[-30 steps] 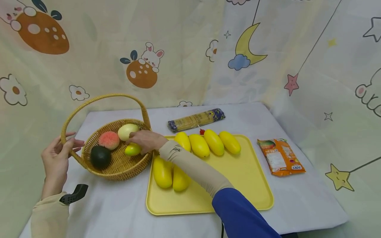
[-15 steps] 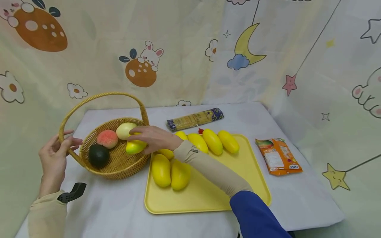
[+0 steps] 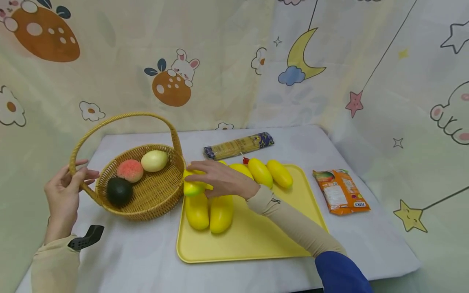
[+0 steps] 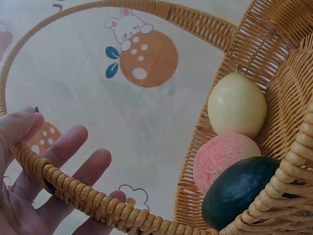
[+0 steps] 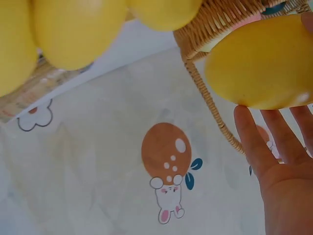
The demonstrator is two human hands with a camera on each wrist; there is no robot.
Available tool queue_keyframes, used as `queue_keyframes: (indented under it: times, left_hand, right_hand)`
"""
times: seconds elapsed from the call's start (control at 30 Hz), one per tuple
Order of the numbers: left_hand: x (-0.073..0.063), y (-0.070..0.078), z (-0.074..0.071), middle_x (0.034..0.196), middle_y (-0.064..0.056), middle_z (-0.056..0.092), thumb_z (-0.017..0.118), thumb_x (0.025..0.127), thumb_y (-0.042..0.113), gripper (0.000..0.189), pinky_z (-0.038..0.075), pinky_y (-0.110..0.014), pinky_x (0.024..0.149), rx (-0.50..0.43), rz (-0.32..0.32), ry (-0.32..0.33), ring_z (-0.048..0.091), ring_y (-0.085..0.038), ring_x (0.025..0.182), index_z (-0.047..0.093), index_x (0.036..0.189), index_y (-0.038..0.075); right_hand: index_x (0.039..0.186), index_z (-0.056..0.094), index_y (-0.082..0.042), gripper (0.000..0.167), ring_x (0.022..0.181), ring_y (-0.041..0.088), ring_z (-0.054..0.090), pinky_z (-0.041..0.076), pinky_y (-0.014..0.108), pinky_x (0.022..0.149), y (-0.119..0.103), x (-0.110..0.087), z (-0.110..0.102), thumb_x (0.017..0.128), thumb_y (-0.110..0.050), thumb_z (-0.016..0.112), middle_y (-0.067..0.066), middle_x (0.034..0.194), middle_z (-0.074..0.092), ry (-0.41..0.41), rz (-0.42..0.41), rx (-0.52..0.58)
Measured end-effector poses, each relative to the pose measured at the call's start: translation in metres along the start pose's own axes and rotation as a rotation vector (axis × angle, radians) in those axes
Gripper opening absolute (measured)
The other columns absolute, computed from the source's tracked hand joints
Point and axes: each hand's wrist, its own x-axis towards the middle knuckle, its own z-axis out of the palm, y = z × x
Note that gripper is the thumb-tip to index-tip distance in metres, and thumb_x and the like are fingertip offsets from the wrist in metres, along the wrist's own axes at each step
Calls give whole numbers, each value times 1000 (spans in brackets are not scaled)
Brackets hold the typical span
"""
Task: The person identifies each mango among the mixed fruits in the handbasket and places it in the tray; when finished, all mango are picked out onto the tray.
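Observation:
My left hand (image 3: 64,195) holds the handle (image 4: 98,198) of a wicker basket (image 3: 157,199), thumb on one side and fingers behind it. Inside the basket lie a dark green avocado-shaped fruit (image 3: 119,191), a pink peach (image 3: 130,170) and a pale cream, egg-shaped fruit (image 3: 154,161). With my right hand (image 3: 223,179) I grip a yellow mango with a green end (image 3: 193,188), just right of the basket's rim and over the yellow tray (image 3: 264,240). Several more yellow mangoes (image 3: 221,213) sit on the tray, some partly hidden by my right hand.
A long patterned packet (image 3: 239,145) lies behind the tray, with a small red thing (image 3: 246,160) near it. An orange snack bag (image 3: 340,192) is to the right. White cloth (image 3: 139,256) covers the table; a printed curtain stands behind.
My right hand has lifted the mango out of the basket and carried it right, over the tray. My left hand stays on the handle.

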Motion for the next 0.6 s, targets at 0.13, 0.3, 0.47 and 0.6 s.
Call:
queue_keyframes:
  times: [0.13, 0.3, 0.47, 0.6]
  left_hand:
    - [0, 1, 0, 79, 5, 72, 66, 91, 20, 35, 52, -9, 72, -15, 9, -5, 68, -5, 75, 62, 122, 4]
    - [0, 1, 1, 79, 5, 72, 65, 92, 18, 34, 51, -9, 72, -21, 13, -6, 68, -5, 75, 62, 122, 3]
    - [0, 1, 1, 79, 4, 72, 65, 92, 18, 33, 51, -9, 72, -25, 10, -3, 68, -5, 75, 62, 121, 4]
    - [0, 1, 1, 80, 4, 72, 64, 92, 16, 31, 52, -9, 71, -39, 11, 1, 68, -5, 75, 63, 121, 4]
  right_hand:
    - [134, 55, -17, 59, 137, 25, 39, 35, 39, 112, -4, -26, 2, 79, -20, 75, 7, 143, 47, 5, 32, -3]
    - [133, 56, -17, 59, 135, 26, 41, 37, 40, 111, -8, -56, 4, 78, -16, 75, 7, 142, 49, 49, 53, -28]
    - [131, 58, -16, 59, 133, 28, 43, 39, 41, 109, -14, -82, 6, 76, -16, 77, 8, 140, 51, 50, 81, -46]
    - [129, 59, -16, 57, 132, 29, 45, 41, 42, 107, -17, -99, 10, 75, -15, 78, 9, 138, 52, 50, 101, -49]
